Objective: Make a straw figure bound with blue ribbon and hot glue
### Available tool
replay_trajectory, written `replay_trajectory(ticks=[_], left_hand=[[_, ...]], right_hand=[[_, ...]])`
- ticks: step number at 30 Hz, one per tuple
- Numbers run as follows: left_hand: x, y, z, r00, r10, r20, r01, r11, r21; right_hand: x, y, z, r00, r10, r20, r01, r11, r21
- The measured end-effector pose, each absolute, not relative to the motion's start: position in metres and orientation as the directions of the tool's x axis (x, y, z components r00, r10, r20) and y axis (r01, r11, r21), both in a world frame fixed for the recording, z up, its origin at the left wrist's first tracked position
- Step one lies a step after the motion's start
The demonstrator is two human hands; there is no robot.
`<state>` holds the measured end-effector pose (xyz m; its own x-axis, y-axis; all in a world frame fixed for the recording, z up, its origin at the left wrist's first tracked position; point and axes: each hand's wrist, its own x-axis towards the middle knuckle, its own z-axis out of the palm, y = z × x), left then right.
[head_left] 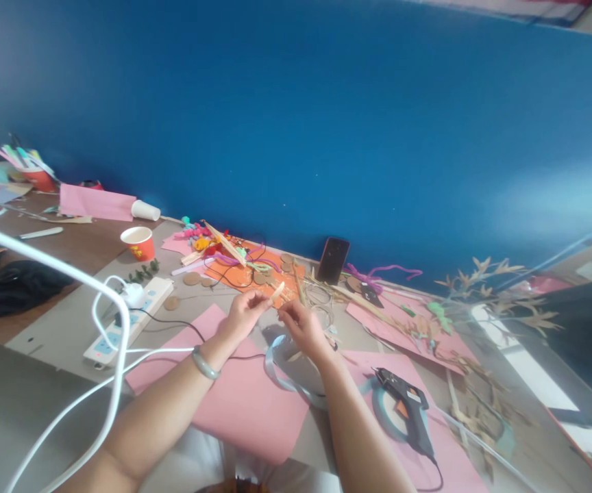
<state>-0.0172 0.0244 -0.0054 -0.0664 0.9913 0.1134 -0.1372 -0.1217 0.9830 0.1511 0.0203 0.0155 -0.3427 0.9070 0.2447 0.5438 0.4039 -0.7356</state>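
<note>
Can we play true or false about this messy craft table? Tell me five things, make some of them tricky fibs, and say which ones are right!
1. The left hand holds a small pale piece. True.
2. The bracelet is on the right wrist. False: the bracelet is on the left wrist.
3. The glue gun is over a sheet of pink paper. True.
4. The wall behind the table is yellow. False: the wall is blue.
5. The red cup has tipped over. False: the red cup stands upright; the white cup lies on its side.
</note>
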Motion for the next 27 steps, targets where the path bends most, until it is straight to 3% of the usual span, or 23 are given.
replay_trajectory(ticks=[20, 27], left_hand=[[-0.017, 0.025, -0.0129, 0.013, 0.99, 0.138, -0.068, -0.136, 0.988], [-0.0179, 0.0227, -0.0061, 0.194, 0.97, 0.146, -0.07, -0.135, 0.988]], right_hand=[[0.1463, 0.0203, 0.0114, -0.258, 0.91, 0.325, 0.462, 0.412, -0.785], [0.149, 0.0211, 0.0126, -0.337, 0.908, 0.248, 0.41, 0.379, -0.83]])
